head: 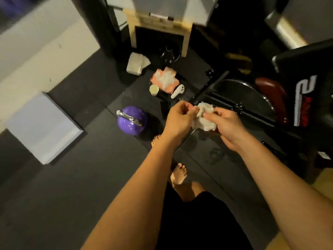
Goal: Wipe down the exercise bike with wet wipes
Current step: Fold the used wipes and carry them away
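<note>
- Crumpled white wet wipe (205,117): hanging in the air between both hands, just in front of the bike's frame and not touching it.
- Left hand (180,117): fingers curled, pinching the wipe's left edge between thumb and fingertips.
- Right hand (226,123): fingers curled round the wipe's right side, gripping the bulk of the wad.
- Black exercise bike with a glossy dark flywheel (241,92): standing along the right edge of the dark floor mat (90,177), with a dark red padded part (270,94) showing beyond the flywheel.
- Step in hand, as judged: the wad is being pulled open or refolded for wiping. Doing this well means spreading it to a flat, clean face, keeping the right hand gripping firmly, and wiping frame tubes before dirtier parts.
- Pink pack with white sheets spilling out (164,80): lying on the mat toward its far edge, within reach for a fresh wipe.
- White game controller (177,91) and small pale yellow cup (154,89): sitting just beside the pack.
- Glossy purple kettlebell with a metal handle (132,120): resting on the mat, left of the hands.
- Stack of folded white sheets (137,63): lying near the pale wooden stool (158,24) at the mat's far edge.
</note>
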Demonstrator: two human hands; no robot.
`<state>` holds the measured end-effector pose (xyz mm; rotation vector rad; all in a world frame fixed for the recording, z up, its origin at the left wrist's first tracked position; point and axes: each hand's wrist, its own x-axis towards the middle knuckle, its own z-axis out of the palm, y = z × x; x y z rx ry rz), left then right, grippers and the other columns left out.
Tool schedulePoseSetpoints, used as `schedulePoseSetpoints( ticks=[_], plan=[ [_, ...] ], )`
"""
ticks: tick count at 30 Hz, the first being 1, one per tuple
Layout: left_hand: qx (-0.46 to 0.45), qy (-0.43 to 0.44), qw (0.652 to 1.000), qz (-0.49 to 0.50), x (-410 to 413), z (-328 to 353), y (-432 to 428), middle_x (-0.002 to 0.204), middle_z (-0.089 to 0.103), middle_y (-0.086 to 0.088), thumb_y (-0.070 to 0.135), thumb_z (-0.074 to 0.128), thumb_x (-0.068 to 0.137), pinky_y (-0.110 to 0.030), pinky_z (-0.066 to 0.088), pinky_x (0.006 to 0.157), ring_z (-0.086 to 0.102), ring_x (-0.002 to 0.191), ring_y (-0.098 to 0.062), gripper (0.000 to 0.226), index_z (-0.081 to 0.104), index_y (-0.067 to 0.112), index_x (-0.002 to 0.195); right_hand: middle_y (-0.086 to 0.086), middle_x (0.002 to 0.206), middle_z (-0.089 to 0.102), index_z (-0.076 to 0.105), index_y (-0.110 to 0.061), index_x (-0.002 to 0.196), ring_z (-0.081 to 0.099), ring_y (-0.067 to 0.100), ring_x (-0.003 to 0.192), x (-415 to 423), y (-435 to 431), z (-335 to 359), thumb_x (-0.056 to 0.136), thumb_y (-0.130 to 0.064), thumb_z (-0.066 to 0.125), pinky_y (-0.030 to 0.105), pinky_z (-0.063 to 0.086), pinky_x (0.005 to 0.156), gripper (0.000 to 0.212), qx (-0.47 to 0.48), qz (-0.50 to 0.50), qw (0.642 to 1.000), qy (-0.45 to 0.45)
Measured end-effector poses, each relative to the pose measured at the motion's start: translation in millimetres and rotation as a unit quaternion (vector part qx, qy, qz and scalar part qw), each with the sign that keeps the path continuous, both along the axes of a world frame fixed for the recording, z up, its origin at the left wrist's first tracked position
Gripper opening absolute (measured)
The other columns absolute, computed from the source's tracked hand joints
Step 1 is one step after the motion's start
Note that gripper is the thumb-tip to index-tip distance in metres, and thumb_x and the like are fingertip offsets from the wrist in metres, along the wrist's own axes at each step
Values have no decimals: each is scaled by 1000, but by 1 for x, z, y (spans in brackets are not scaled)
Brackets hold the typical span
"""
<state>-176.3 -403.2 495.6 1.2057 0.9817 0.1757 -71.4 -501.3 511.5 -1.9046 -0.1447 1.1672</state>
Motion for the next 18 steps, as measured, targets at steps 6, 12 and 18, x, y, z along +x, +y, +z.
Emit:
schedulePoseSetpoints(
  ticks=[6,12,18],
  plan=[
    [-43,-86,993,-72,25,114,-29,84,64,-1,30,56,98,-22,45,56,58,71,-12,16,64,15,97,9,98,73,69,-17,97,67,29,100,-12,-56,109,91,-10,61,44,52,89,12,94,-171,981,-1],
    [-8,-147,925,-350,62,183,-83,81,63,-13,9,68,90,-33,48,66,59,76,-24,14,67,-3,96,20,103,69,63,-2,107,67,33,97,-29,-129,184,87,-9,68,47,53,85,22,139,-345,924,-84],
    [-86,-173,913,-358,84,227,-169,96,65,-17,-1,56,92,-39,48,72,61,86,-29,18,67,13,95,19,102,72,67,4,105,69,34,93,-52,-223,230,87,-14,68,43,54,82,26,179,-455,862,-132]
  ],
)
